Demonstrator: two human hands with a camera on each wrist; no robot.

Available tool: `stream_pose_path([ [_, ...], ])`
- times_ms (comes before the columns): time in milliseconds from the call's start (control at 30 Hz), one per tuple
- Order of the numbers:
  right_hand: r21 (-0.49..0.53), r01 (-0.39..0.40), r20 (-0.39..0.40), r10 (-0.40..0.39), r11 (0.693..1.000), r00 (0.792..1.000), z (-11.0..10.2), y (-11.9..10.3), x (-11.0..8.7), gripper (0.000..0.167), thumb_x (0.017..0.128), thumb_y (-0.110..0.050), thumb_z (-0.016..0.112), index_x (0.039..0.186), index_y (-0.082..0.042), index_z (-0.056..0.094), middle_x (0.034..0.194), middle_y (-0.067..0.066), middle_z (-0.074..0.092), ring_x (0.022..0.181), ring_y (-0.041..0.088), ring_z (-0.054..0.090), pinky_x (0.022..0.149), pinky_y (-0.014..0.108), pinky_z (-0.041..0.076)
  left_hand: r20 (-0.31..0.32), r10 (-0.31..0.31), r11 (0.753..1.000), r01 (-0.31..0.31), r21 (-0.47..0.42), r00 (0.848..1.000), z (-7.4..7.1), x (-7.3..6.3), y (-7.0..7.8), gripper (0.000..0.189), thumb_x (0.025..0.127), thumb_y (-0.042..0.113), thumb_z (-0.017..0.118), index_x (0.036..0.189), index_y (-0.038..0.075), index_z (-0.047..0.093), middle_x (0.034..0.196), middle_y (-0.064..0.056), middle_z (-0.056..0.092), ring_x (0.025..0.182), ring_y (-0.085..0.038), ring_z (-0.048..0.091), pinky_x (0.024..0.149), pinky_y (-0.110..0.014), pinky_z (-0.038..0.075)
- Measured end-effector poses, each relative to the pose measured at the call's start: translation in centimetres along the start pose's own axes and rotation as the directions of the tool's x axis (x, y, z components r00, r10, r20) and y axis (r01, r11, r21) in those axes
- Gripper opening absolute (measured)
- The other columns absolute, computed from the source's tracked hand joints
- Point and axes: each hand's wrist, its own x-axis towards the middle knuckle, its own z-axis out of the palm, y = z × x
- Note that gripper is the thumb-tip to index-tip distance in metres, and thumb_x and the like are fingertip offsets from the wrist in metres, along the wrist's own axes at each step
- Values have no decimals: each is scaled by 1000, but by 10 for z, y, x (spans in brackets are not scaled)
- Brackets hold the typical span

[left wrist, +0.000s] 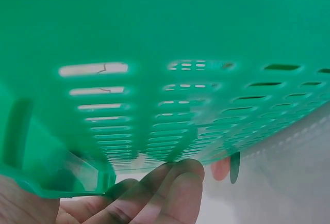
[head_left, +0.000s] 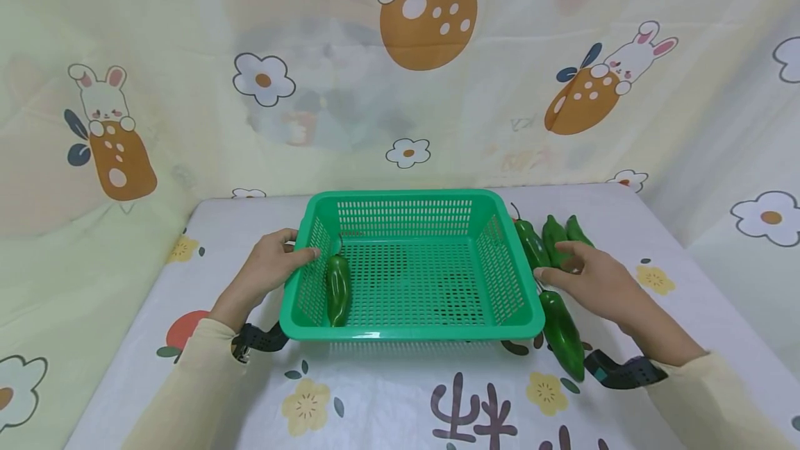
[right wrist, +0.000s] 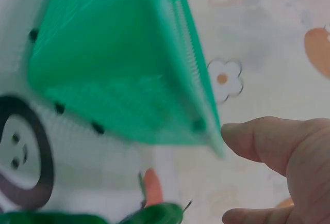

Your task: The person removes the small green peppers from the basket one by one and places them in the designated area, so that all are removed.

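A green plastic basket (head_left: 412, 333) with slotted walls is in the middle of the head view. One long green pepper (head_left: 338, 290) lies inside it, near the left wall. My left hand (head_left: 270, 266) grips the left rim, thumb over the top and fingers outside; in the left wrist view those fingers (left wrist: 180, 188) show below the slotted wall. At the right side, my right hand (head_left: 590, 280) has its thumb tip right at the rim, with the fingers spread from the thumb and nothing between them. Beneath and beside it are several green peppers (head_left: 562, 335).
Everything rests over a table with a white printed cloth (head_left: 369, 401). A patterned curtain (head_left: 325, 130) hangs behind and along both sides. Pepper ends (right wrist: 154, 213) show low in the right wrist view, below the basket corner.
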Motion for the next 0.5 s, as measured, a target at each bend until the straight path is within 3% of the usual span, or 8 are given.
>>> stream_pose_path([
  [133,24,17,-17,-16,1000,1000,-1,-19,1,86,100,-52,64,156,7,34,139,38,53,123,56,54,84,65,58,0,-6,1000,6,-2,1000,0,-1,0,55,101,22,66,142,-11,49,129,-34,64,102,-41,74,80,-48,65],
  [333,51,60,-28,-59,997,998,-1,-41,0,84,101,-48,64,158,6,33,142,37,52,125,54,54,84,60,60,3,-7,1000,7,2,1000,0,0,-2,54,101,22,65,142,-11,50,130,-34,64,103,-42,74,81,-49,65],
  [500,73,102,-55,-98,992,994,4,-57,3,82,100,-48,66,157,4,37,143,35,54,129,53,54,90,65,57,6,-8,1000,8,-1,1000,0,1,-1,53,101,22,65,141,-10,50,130,-33,64,103,-41,74,82,-49,65],
])
